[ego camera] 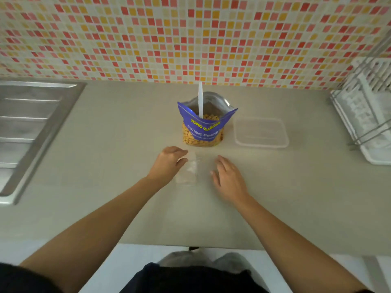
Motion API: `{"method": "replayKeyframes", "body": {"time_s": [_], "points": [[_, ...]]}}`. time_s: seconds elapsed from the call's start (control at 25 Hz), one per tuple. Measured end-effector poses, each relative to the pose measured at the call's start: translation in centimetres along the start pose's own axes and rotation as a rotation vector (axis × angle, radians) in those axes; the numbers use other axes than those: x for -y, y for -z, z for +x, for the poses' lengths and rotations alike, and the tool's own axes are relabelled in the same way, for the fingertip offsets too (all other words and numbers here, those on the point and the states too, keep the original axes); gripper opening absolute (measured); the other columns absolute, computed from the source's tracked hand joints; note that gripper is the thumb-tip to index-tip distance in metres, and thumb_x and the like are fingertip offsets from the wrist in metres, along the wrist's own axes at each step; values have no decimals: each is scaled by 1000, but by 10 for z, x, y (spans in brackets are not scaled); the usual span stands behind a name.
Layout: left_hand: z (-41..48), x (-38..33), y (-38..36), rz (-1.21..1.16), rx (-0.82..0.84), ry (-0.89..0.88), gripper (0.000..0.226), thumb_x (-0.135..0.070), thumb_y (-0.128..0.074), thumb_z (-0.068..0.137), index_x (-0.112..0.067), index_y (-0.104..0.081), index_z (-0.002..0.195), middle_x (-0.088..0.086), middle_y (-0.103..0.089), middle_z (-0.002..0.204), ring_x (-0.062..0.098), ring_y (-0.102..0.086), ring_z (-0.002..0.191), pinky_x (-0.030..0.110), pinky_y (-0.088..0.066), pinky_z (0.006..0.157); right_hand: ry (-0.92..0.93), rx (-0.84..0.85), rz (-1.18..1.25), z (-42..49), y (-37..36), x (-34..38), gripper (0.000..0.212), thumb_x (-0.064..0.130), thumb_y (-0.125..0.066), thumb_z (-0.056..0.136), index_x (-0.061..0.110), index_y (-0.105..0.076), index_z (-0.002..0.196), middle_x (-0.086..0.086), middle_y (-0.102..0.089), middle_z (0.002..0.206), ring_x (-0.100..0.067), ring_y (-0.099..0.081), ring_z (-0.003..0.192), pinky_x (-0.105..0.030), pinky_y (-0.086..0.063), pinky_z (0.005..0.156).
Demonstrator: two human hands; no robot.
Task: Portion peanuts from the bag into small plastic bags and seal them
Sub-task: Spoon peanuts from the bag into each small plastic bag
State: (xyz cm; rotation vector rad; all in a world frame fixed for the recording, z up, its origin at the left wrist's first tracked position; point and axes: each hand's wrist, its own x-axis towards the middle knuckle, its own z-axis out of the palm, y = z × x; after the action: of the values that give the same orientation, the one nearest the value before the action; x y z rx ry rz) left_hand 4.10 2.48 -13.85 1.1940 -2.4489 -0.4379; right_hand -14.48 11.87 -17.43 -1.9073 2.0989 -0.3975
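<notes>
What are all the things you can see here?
Peanut bag: one, blue, open, upright mid-counter.
Spoon: one, white, standing in the peanut bag.
Small bag: at least one, clear, flat between the hands.
Container: one, clear, right of the peanut bag.
Sink: one, steel, far left.
Rack: one, white and metal, far right.
Wall tiles: many, red, orange, cream, behind.
Left hand: touching the small bag.
Right hand: empty, beside it.

I see a beige countertop, upright blue foil peanut bag, clear small plastic bags, clear rectangular plastic container, white dish rack
</notes>
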Motion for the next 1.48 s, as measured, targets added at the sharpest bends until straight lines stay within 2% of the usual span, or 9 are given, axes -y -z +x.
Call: {"method": "replayKeyframes", "body": {"time_s": [0.2,0.6,0.8,0.88,1.0,1.08,1.2,1.32,1.48], "points": [[14,21,-11,104,31,-47,32,-1,-78,63,-3,-72,93,22,-67,88,39,-62,71,42,-54,71,-99,90,-37,-12,-23,-2,84,55,-7,79,5,-19,145,-12,-13,156,-25,-9,145,-40,-10,117],[23,25,-11,86,113,-146,6,-8,-73,71,-9,-69,75,18,-67,100,37,-60,79,41,-53,72,-99,105,-135,-15,-27,-4,86,61,-3,79,10,-3,148,-6,1,158,-17,5,145,-30,6,114],[34,3,25,18,202,-124,4,-16,-69,74,-12,-70,75,7,-69,105,28,-58,91,28,-45,86,-109,136,13,-11,-15,-5,87,62,-1,79,10,-11,148,-6,-4,158,-16,0,146,-29,2,115],[37,-9,47,-137,234,-16,5,-15,-69,77,-10,-70,78,3,-71,96,10,-59,86,3,-35,78,-189,158,344,-10,3,2,78,64,-17,88,11,-23,146,-6,-19,156,-14,-15,144,-26,-9,116],[38,-29,73,-509,234,191,7,-15,-70,79,-8,-69,79,0,-67,75,0,-55,66,7,-42,66,-285,116,1007,-17,30,27,69,72,-38,80,26,-44,131,7,-54,132,-9,-48,123,-23,-33,105],[38,-42,82,-737,193,265,4,-8,-69,79,-5,-68,78,0,-65,69,3,-57,64,12,-46,66,-301,-4,1209,-16,46,41,45,54,-60,79,29,-53,115,8,-64,107,-9,-63,100,-27,-46,94],[36,-57,86,-960,152,303,6,-8,-72,76,-12,-70,73,-1,-67,67,9,-59,64,16,-48,66,-311,-234,1266,-12,76,45,29,11,-71,79,26,-57,99,5,-65,79,-2,-62,70,-26,-51,78],[31,-61,82,-1174,110,378,6,-17,-69,72,-15,-72,67,0,-66,63,14,-56,64,20,-49,68,-283,-258,1292,-12,97,35,34,6,-72,76,25,-57,100,9,-63,60,-4,-61,61,-21,-53,66],[30,-67,82,-1204,105,362,15,-10,-64,80,-13,-75,69,-1,-72,68,12,-63,68,20,-54,72,-227,-215,1225,-16,115,24,45,5,-71,78,24,-53,115,9,-69,63,-4,-62,61,-19,-52,62]]}}
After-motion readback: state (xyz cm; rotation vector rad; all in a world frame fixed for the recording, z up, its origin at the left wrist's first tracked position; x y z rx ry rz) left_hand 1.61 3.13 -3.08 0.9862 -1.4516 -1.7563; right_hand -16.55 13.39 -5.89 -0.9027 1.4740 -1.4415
